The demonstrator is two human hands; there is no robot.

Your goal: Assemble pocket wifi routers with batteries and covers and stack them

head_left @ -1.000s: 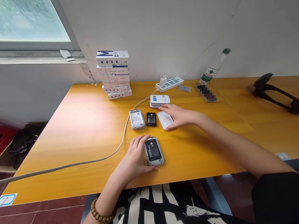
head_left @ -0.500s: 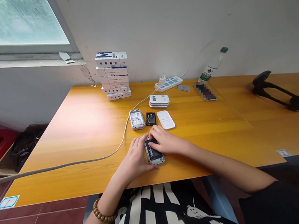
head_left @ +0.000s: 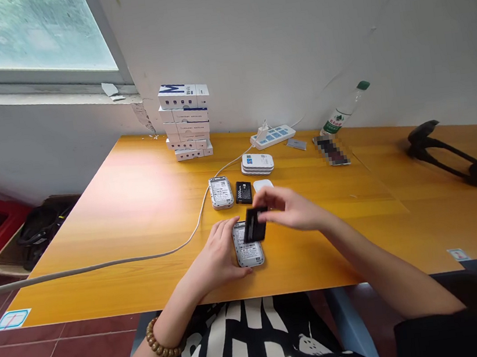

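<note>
My left hand grips the left side of a small white device that lies on the table with its inside and printed label showing. Between the thumb and fingers of my right hand is a black battery, tilted just above that device and covering part of it. Behind lies another black battery marked 3000mAh. To its left sits a short stack of opened white devices. A white cover is partly hidden behind my right hand.
Closed white devices are stacked farther back, before a power strip. A tower of white boxes stands near the wall. A cable crosses the table's left. A bottle, a phone and a black stand are rightward.
The battery has come up out of the white device in my right hand, baring the label beneath. My left hand stays on the device.
</note>
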